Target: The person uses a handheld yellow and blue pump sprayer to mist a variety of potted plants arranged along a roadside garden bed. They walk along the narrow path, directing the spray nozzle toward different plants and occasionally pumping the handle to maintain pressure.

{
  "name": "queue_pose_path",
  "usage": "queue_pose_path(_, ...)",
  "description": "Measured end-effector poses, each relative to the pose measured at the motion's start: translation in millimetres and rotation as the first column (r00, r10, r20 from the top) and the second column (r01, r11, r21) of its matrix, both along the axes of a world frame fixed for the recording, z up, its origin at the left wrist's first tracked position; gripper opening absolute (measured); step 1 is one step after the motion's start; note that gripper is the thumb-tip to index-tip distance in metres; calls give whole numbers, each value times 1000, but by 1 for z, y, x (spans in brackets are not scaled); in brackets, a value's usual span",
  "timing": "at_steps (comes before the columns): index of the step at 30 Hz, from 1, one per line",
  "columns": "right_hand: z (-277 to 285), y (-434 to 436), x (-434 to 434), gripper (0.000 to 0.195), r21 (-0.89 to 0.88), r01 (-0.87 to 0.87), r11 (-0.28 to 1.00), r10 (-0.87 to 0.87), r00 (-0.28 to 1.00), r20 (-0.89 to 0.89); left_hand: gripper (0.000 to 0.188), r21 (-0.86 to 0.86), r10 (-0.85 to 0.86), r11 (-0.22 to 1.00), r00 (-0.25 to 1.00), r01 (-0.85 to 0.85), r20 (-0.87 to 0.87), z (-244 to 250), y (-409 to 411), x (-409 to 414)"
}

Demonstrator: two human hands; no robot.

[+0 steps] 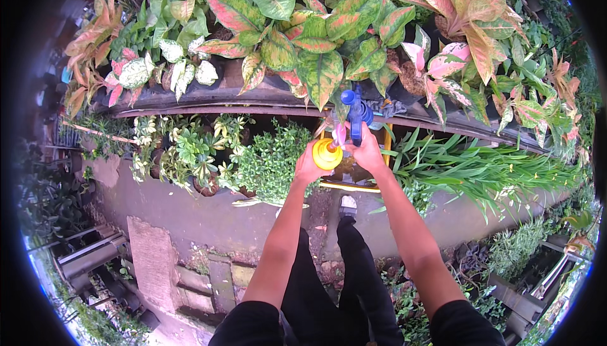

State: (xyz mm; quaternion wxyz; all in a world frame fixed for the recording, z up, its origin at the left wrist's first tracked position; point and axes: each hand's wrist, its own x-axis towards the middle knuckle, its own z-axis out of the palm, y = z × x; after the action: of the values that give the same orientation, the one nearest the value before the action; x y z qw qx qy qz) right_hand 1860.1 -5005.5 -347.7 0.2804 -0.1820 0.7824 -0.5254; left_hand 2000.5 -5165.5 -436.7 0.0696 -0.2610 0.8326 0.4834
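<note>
My left hand (pixel 309 163) is closed around a yellow round, funnel-like piece (pixel 327 153), whose wide face is turned up toward me. In my right hand (pixel 367 149) is a blue plastic sprayer head (pixel 356 113) with a round knob at its far end. The two hands are close together, and the fingers of the right one reach near the yellow piece. A small pink item (pixel 340 134) shows between them; whether it is joined to either piece I cannot tell. Below the hands is a yellow-rimmed container (pixel 351 187), partly hidden by them.
Potted aglaonema plants (pixel 320 73) line a raised shelf (pixel 227 102) just beyond my hands. Leafy shrubs (pixel 280 156) grow at left, long strappy plants (pixel 464 166) at right. A grey cloth-like bundle (pixel 386 107) lies on the shelf. Concrete paving (pixel 189 213) runs below.
</note>
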Motion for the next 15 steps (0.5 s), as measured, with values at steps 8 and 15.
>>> queue_pose_path(8,12,-7,10,62,-32,53,998,-52,998,32,113,11,-15,1000,1000,15,9,8,1,-3)
queue_pose_path(15,7,-9,11,61,-108,60,992,-54,997,56,113,-8,-4,1000,1000,4,9,2,0,0)
